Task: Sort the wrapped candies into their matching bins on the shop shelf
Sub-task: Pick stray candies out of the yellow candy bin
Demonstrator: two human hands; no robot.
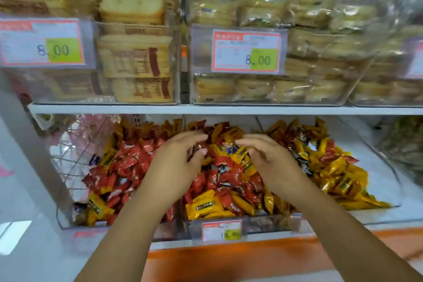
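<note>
The shop shelf (229,110) carries upper bins (251,98) stacked with wrapped cakes. Below, the left bin (68,222) holds mostly red candies (128,162), the middle bin (263,224) red and yellow mixed, and the right bin (370,144) mostly yellow candies (341,181). Over the middle bin, the left hand (176,162) has its grip pinching a dark candy (194,147). The right hand (270,158) curls over the pile, its grip unclear.

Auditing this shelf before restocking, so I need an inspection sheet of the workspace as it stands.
Surface: white lower shelf carrying clear bins.
Job's things: red and yellow wrapped candies mixed in the bins.
Clutter: nothing seen.
Hands: left hand pinches a dark-wrapped candy; right hand curled over the pile, grip unclear.
Cables: nothing seen.
Surroundings: upper shelf of packaged bread, price tags marked 8.00.
</note>
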